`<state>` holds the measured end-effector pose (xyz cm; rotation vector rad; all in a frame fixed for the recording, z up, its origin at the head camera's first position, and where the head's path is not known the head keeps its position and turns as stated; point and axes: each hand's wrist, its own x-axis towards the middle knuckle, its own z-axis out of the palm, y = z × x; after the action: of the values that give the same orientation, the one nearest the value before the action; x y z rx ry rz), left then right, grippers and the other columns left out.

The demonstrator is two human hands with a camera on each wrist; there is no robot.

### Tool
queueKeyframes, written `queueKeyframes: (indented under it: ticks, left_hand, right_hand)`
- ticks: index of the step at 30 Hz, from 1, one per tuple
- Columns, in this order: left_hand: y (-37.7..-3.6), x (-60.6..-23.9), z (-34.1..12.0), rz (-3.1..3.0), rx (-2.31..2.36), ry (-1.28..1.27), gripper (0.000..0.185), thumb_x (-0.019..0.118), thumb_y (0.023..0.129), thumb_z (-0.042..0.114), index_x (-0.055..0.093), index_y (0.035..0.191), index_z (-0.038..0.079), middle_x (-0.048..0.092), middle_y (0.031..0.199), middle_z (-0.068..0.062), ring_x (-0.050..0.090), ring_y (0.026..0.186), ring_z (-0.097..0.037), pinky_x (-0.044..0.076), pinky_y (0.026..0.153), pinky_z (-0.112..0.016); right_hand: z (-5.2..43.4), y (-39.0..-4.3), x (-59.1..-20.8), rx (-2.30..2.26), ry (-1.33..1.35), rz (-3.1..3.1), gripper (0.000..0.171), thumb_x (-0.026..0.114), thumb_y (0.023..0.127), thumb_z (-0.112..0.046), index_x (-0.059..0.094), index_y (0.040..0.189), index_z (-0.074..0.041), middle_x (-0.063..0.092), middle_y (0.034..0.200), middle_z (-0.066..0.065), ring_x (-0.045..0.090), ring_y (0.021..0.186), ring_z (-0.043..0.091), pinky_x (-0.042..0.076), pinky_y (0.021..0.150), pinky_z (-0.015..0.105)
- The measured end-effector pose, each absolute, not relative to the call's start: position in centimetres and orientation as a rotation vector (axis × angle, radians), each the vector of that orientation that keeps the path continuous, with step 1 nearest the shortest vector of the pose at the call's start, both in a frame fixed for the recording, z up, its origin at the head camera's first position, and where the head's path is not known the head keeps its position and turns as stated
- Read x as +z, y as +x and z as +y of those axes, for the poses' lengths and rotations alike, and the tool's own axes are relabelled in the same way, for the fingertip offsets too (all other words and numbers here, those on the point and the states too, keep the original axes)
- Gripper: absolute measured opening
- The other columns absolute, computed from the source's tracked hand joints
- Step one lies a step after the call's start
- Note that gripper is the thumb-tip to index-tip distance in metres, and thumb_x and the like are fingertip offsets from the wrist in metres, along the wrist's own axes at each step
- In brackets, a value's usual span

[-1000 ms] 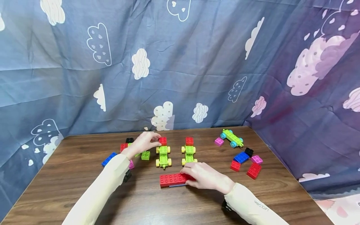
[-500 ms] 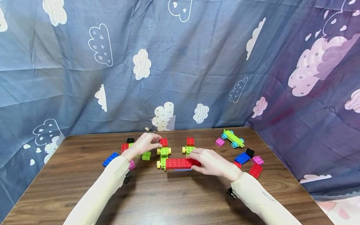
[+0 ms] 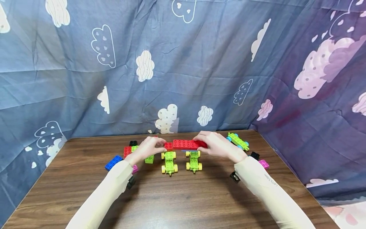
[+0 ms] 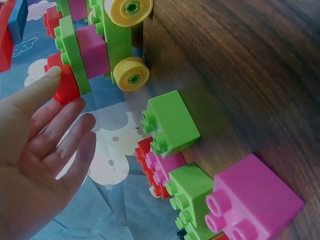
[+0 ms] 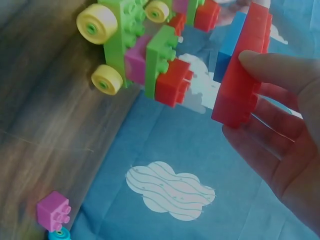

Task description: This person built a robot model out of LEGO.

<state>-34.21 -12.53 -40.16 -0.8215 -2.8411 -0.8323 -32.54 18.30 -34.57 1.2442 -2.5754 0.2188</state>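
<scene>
My left hand (image 3: pixel 146 148) pinches a small red brick (image 4: pixel 67 82) that tops the left toy car (image 3: pixel 169 163), a green base with yellow wheels. Under that brick, green and pink (image 4: pixel 93 50) bricks are stacked on the base. In my right hand (image 3: pixel 218 144) is a long bar of red bricks (image 3: pixel 181 144), thumb on one side and fingers on the other. A blue brick (image 5: pixel 231 47) is joined beneath the bar. The bar hangs above the right toy car (image 3: pixel 194 163), clear of its top red brick (image 5: pixel 172 82).
Loose blue (image 3: pixel 113 162), red (image 3: pixel 127 151), green (image 3: pixel 149 159) and black (image 3: pixel 133 143) bricks lie at left. At right are a blue-wheeled car base (image 3: pixel 238 141), a black brick (image 3: pixel 255 155) and a pink brick (image 3: pixel 263 163). A cloud-patterned curtain (image 3: pixel 183 89) stands behind the table.
My right hand has lifted the red bar off the table and carried it away from me, over the cars' red tops. The left hand stays at the left car's red brick.
</scene>
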Motion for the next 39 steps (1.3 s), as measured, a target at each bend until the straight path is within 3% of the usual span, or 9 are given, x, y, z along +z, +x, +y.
queueKeyframes:
  ticks: [10, 17, 32, 39]
  left_hand:
    - [-33.8, -40.1, -12.7, -2.851, -0.902, -0.736, 0.043, 0.074, 0.089, 0.027, 0.066, 0.124, 0.002, 0.074, 0.115, -0.013, 0.071, 0.104, -0.026, 0.056, 0.093, -0.044]
    - [-33.5, -39.7, -12.9, -2.829, -0.885, -0.712, 0.048, 0.076, 0.087, 0.027, 0.064, 0.127, 0.003, 0.072, 0.119, -0.013, 0.07, 0.104, -0.028, 0.057, 0.09, -0.044]
    - [-33.5, -39.4, -12.8, -2.827, -0.927, -0.729, 0.043, 0.075, 0.089, 0.027, 0.065, 0.124, 0.005, 0.069, 0.121, -0.015, 0.068, 0.106, -0.029, 0.056, 0.092, -0.044]
    - [-33.4, -39.3, -12.7, -2.827, -0.897, -0.749, 0.049, 0.071, 0.092, 0.025, 0.059, 0.136, 0.006, 0.069, 0.124, -0.013, 0.068, 0.105, -0.028, 0.057, 0.09, -0.043]
  right_hand:
    - [16.7, -34.7, -34.1, 0.223, 1.234, -2.653, 0.024, 0.072, 0.089, -0.019, 0.071, 0.113, -0.012, 0.069, 0.104, 0.002, 0.065, 0.09, 0.015, 0.056, 0.082, 0.037]
    - [15.8, -35.5, -34.6, 0.214, 1.223, -2.692, 0.025, 0.073, 0.089, -0.02, 0.071, 0.113, -0.013, 0.069, 0.105, 0.002, 0.065, 0.091, 0.015, 0.056, 0.082, 0.037]
    - [14.6, -36.3, -35.3, 0.218, 1.269, -2.66, 0.024, 0.074, 0.087, -0.017, 0.072, 0.11, -0.011, 0.07, 0.102, 0.004, 0.065, 0.089, 0.017, 0.056, 0.082, 0.038]
    - [14.1, -36.4, -35.2, 0.224, 1.271, -2.69, 0.025, 0.074, 0.088, -0.018, 0.072, 0.111, -0.009, 0.07, 0.106, 0.006, 0.066, 0.092, 0.018, 0.056, 0.085, 0.039]
